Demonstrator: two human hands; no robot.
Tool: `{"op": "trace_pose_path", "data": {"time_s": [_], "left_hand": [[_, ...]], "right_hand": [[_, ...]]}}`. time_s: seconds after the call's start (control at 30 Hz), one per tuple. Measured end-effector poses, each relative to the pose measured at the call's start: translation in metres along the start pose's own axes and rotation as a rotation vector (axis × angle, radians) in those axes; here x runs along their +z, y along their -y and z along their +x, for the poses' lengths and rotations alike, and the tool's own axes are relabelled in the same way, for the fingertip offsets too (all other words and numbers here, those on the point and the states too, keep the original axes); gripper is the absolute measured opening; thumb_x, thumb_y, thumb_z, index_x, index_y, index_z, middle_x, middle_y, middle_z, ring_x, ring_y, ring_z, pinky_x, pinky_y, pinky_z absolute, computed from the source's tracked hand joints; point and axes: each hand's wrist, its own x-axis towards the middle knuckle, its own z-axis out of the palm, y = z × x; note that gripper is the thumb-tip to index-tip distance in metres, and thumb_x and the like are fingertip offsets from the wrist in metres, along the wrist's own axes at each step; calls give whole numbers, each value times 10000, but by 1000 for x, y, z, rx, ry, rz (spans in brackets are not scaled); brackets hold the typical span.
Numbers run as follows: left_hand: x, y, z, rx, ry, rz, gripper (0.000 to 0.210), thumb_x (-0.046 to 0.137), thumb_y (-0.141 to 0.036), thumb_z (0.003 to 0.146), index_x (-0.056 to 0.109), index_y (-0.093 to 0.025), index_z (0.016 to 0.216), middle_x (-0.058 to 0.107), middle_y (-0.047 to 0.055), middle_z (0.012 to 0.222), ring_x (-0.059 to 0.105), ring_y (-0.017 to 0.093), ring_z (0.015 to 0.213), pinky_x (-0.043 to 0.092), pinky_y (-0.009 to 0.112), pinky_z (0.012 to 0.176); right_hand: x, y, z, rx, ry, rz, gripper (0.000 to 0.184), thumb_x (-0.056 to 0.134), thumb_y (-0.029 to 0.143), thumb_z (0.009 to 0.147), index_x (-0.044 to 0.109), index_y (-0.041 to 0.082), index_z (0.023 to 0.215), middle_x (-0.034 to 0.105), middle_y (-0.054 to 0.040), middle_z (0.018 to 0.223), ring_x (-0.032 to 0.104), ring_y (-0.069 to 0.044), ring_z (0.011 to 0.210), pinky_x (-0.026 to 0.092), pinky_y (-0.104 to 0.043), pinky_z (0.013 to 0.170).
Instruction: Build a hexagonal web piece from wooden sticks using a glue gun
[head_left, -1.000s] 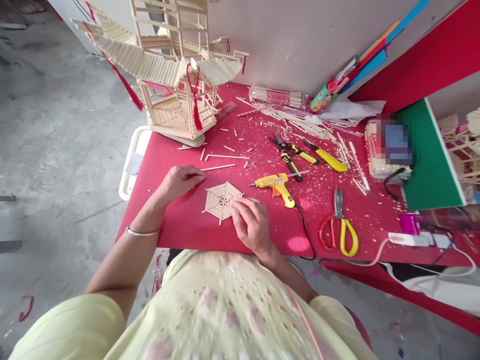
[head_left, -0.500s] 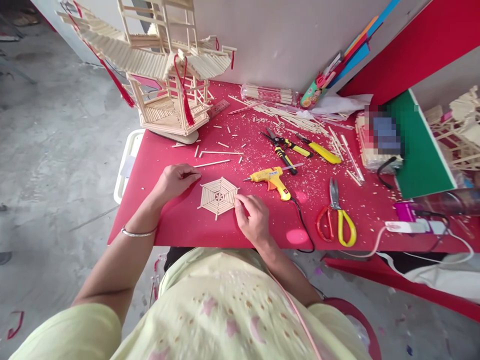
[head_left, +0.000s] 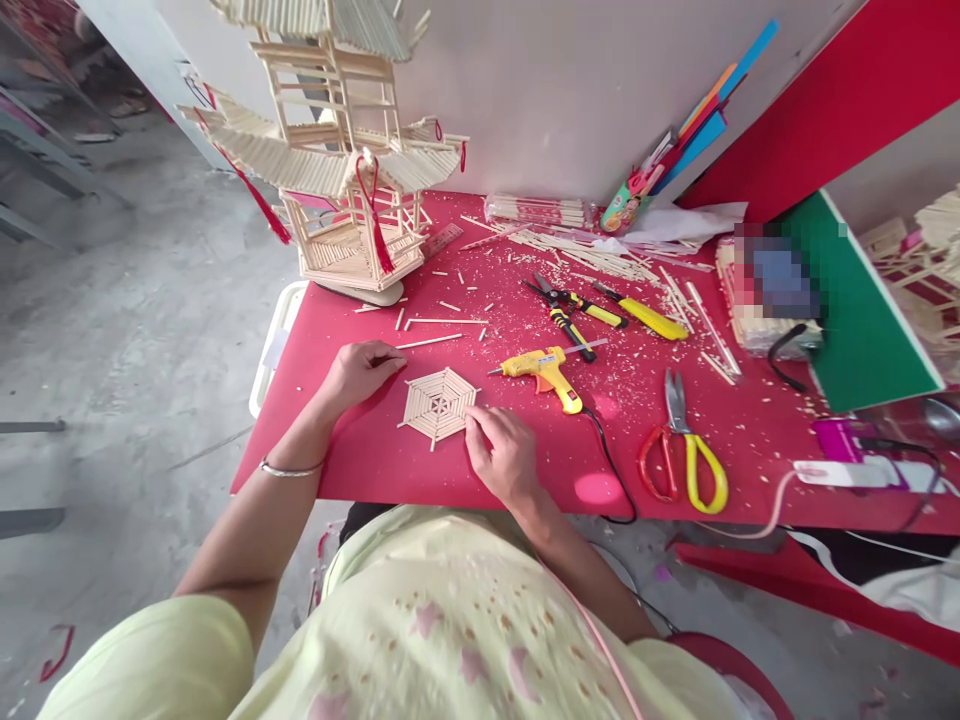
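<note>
A hexagonal web-like panel of thin wooden sticks lies flat on the red table in front of me. My right hand pinches its right edge between thumb and fingers. To the panel's left, my left hand rests low over the table with fingertips and thumb together; whether anything small is between them is hidden. Just beyond those fingertips lies a loose wooden stick. A yellow hot glue gun lies right of the panel, its nozzle pointing left.
A stick-built pagoda model with red tassels stands at the back left. Cutting pliers, a yellow utility knife and red-and-yellow-handled scissors lie to the right among scraps. A power strip sits at the right edge.
The camera view has shifted, so the whole scene sits slightly lower and more to the right. Both hands and the hexagonal panel keep nearly the same places on the table.
</note>
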Motion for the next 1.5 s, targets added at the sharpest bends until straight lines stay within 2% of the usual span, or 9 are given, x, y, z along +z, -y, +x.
{"op": "trace_pose_path", "data": {"time_s": [0.27,0.37,0.47,0.63,0.87,1.13,1.27,1.5], "left_hand": [[4,3,3,0,-67,6,287,655,-454,841,801,-223,927,800,55,956,688,188,811,515,265,736],[6,5,3,-25,-99,-26,296,649,-451,843,788,-206,934,785,49,900,648,150,693,499,251,666],[7,5,3,-80,-185,-89,313,634,-447,849,767,-179,940,748,32,799,561,106,547,465,240,586],[8,5,6,-132,-327,-158,317,652,-430,829,764,-157,945,693,13,705,523,95,510,428,228,533],[11,10,7,-102,-361,-172,280,678,-423,833,768,-166,900,696,9,717,520,88,498,434,223,524],[11,13,5,-72,-370,-131,263,677,-403,841,772,-162,886,727,31,748,554,109,548,439,228,535],[12,15,6,-35,-366,-121,271,662,-400,850,777,-160,902,746,40,792,582,123,591,463,242,582],[11,7,3,8,-352,-84,280,629,-390,858,779,-156,893,760,52,837,611,151,684,479,267,670]], "right_hand": [[-1,0,-2,-29,13,-16,237,520,210,1014,696,197,1172,760,-64,889,689,-203,814,547,-350,795],[0,1,-3,-46,39,-13,250,511,211,1016,690,206,1190,758,-62,901,681,-201,825,541,-350,801],[0,1,-5,-64,50,-9,255,512,214,1015,686,208,1200,755,-59,895,675,-199,818,535,-351,797],[-2,1,-6,-84,25,6,247,522,197,1009,686,197,1194,759,-60,878,678,-198,790,531,-345,789],[-4,5,-5,-119,-8,-10,239,548,172,996,686,177,1191,754,-48,840,669,-188,745,514,-331,749],[-6,-3,-10,56,-79,-42,225,550,201,996,713,190,1151,782,-73,922,715,-195,827,543,-316,770],[-10,-7,-13,83,-100,-53,214,555,202,992,726,185,1118,776,-66,892,708,-186,786,544,-304,732],[-7,-9,-16,92,-62,-58,222,555,211,992,736,178,1118,776,-69,891,709,-184,779,551,-302,741]]}}
